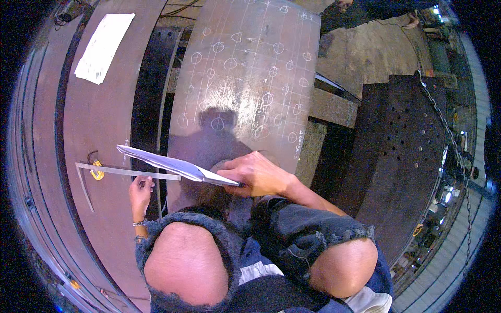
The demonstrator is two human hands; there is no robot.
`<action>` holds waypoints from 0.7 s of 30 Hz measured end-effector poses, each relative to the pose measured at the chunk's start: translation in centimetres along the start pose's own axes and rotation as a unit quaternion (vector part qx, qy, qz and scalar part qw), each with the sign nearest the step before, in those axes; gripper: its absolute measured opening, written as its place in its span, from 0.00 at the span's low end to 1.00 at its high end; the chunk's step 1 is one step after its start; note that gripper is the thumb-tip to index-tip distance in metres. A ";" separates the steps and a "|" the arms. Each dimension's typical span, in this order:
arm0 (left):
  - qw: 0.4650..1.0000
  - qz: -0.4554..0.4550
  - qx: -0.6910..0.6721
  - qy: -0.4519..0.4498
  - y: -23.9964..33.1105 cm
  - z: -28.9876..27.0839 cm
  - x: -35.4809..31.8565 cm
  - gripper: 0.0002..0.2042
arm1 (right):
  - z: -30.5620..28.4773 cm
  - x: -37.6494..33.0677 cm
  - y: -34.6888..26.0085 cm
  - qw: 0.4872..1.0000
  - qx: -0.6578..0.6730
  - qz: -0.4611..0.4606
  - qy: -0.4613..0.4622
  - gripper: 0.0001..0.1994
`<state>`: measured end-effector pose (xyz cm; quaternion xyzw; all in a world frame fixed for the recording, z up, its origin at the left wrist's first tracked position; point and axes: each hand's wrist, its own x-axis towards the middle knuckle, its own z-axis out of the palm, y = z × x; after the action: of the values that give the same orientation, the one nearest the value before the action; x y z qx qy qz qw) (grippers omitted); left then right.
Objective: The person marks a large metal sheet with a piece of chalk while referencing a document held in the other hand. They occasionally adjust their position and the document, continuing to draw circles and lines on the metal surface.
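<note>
My right hand [255, 175] is closed around the end of a folded sheaf of papers [172, 166], which is tilted and seen almost edge-on. Left of it, my left hand [141, 195] has its fingers curled at the long arm of a metal L-shaped square [117, 170] and appears to grip its edge. The square's short arm points toward me over the brown steel beam. A yellow tape measure [97, 170] lies beside its corner. In front of me a steel plate [245, 78] carries chalk lines and many circled crosses; my shadow falls across its near part.
White sheets [104, 49] lie on the left steel beam [112, 115]. A dark gap [148, 104] runs between beam and plate. At right stand drilled dark steel plates [396, 125] and a hanging chain [443, 120]. A person in dark clothes [370, 10] is at the far right.
</note>
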<state>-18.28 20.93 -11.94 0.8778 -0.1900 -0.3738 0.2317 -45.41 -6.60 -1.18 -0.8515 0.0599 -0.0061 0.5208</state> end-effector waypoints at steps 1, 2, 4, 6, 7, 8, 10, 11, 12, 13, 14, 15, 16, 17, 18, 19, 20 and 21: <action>1.000 -0.019 0.004 0.009 -0.1 0.1 0.0 0.11 | 0.1 0.0 0.0 1.000 0.008 -0.017 0.007 0.13; 0.999 -0.038 0.009 0.016 -0.2 0.3 0.0 0.12 | 0.2 0.0 0.1 0.999 0.015 -0.033 0.015 0.13; 0.997 -0.036 -0.031 0.064 -4.1 1.2 1.1 0.12 | 0.4 0.0 0.1 0.999 0.019 -0.047 0.009 0.13; 0.990 -0.039 -0.084 0.105 -8.6 2.1 2.7 0.12 | 0.4 -0.1 -0.1 0.999 0.012 -0.038 -0.018 0.13; 0.985 -0.049 -0.117 0.121 -9.9 2.2 3.2 0.11 | 0.3 0.2 0.1 0.998 0.011 -0.046 -0.031 0.14; 0.979 -0.064 -0.151 0.123 -10.4 2.4 3.8 0.11 | 0.3 0.1 0.1 0.998 0.008 -0.046 -0.041 0.14; 0.971 -0.102 -0.195 0.098 -10.9 2.9 4.9 0.11 | 0.5 0.0 0.2 0.998 0.003 -0.048 -0.050 0.15; 0.965 -0.119 -0.216 0.085 -10.9 3.0 5.2 0.11 | 0.6 -0.1 0.2 0.997 0.003 -0.051 -0.049 0.15; 0.961 -0.133 -0.232 0.075 -10.9 3.0 5.5 0.11 | 0.7 -0.1 0.3 0.997 0.002 -0.054 -0.048 0.15; 0.957 -0.143 -0.244 0.065 -10.9 3.2 5.8 0.11 | 0.8 -0.2 0.3 0.998 0.007 -0.056 -0.039 0.15; 0.954 -0.152 -0.253 0.056 -10.9 3.2 5.9 0.11 | 0.9 -0.2 0.4 0.998 0.013 -0.059 -0.029 0.15; 0.952 -0.156 -0.258 0.050 -10.9 3.3 6.1 0.11 | 1.0 -0.2 0.4 0.998 0.018 -0.062 -0.020 0.15; 0.951 -0.159 -0.260 0.046 -10.8 3.2 6.2 0.11 | 0.9 -0.3 0.5 0.998 0.015 -0.059 -0.020 0.15; 0.950 -0.162 -0.262 0.041 -10.7 3.2 6.4 0.10 | 0.9 -0.3 0.5 0.998 0.012 -0.056 -0.019 0.15; 0.950 -0.164 -0.262 0.034 -10.6 3.2 6.5 0.10 | 0.9 -0.4 0.5 0.998 0.009 -0.053 -0.019 0.14; 0.950 -0.167 -0.262 0.032 -10.7 3.1 6.5 0.10 | 0.9 -0.3 0.4 0.998 0.008 -0.050 -0.021 0.14; 0.949 -0.169 -0.263 0.031 -10.7 3.1 6.5 0.10 | 0.8 -0.2 0.2 0.999 0.007 -0.047 -0.023 0.14; 0.949 -0.171 -0.265 0.027 -10.8 3.0 6.5 0.10 | 0.7 -0.1 0.1 0.999 0.006 -0.043 -0.024 0.14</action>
<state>-14.58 25.65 -23.45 0.8141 0.0751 -0.4206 0.3933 -45.43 -6.01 -1.60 -0.8501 0.0104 -0.0081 0.5265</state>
